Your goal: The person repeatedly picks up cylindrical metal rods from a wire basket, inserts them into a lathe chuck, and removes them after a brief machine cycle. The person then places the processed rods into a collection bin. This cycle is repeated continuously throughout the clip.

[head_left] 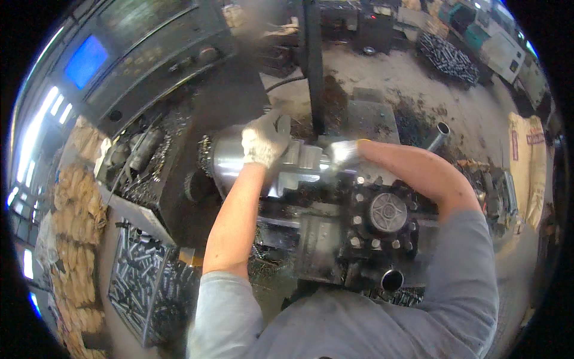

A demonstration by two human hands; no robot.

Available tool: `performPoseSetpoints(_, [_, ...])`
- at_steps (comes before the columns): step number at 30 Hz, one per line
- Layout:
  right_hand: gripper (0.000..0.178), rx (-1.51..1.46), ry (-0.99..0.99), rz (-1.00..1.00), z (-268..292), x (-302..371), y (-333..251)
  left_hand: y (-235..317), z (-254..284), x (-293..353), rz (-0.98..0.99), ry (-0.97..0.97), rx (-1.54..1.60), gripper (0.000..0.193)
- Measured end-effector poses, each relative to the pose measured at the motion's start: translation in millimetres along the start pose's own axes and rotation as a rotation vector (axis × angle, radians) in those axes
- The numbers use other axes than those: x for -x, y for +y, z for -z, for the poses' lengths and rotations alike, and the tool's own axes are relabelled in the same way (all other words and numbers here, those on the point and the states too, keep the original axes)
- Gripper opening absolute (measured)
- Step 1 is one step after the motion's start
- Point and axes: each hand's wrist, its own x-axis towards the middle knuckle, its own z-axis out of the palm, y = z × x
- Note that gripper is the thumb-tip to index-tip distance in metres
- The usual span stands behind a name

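Observation:
A shiny metal lathe chuck point(230, 157) with stepped jaws point(309, 157) sits in the middle of the machine. My left hand point(263, 140), in a whitish knitted glove, is at the top of the chuck. Its fingers are curled around a greyish piece that I cannot make out. Beyond the jaws, at their right end, is my right hand point(344, 154), also gloved. It is smeared, and its fingers are mostly hidden. Nearer to me and to the right stands a dark square tool post point(388, 212) with a round star-marked cap and several bolts.
A bin of metal rods point(137, 281) stands at lower left, beside stacked brown sacks point(78, 221). Metal shavings point(173, 140) lie on the machine at left. An upright pipe point(439, 136) and a tan sack point(526, 167) are at right. A heap of metal parts point(448, 57) lies farther back.

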Motion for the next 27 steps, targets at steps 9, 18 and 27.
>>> performPoseSetpoints(9, [0.045,0.903,0.535,-0.392,6,158,-22,-12,16,-23,0.040,-0.338,0.140,0.055])
performPoseSetpoints(18, [0.076,0.187,1.134,-0.360,-158,275,-230,74,54,190,0.086,-0.468,1.768,0.060])
performPoseSetpoints(27, [0.079,-0.714,0.648,-0.147,-363,160,-168,26,-10,331,0.766,-0.560,1.418,0.047])
